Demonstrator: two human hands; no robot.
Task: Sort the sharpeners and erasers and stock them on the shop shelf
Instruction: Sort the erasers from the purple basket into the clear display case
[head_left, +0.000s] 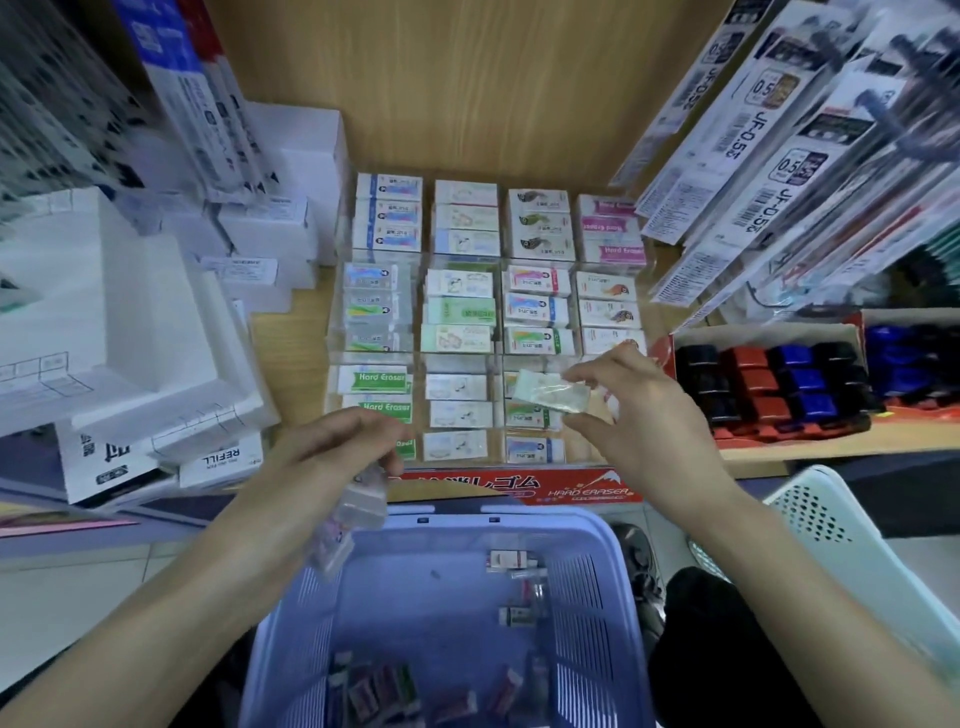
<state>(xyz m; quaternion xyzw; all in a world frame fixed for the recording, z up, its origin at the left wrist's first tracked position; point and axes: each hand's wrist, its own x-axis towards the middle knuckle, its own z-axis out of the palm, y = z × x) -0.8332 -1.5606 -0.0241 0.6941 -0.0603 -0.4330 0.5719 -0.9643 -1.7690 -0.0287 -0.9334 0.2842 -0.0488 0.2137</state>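
My right hand (631, 400) pinches a wrapped pale eraser (550, 392) over the front right compartments of the clear eraser display case (332, 338) on the shelf. The case holds rows of boxed erasers in a grid. My left hand (332, 457) grips a few wrapped erasers (353, 519), blurred, just above the far left rim of the lilac basket (618, 561). Several more erasers (511, 561) and small packets lie loose on the basket's floor.
White refill boxes (218, 457) stack at the left of the shelf. A red tray of black, red and blue sharpeners (769, 384) sits at the right. Packs of pen refills (753, 156) hang above right. A white basket (831, 519) stands at the right.
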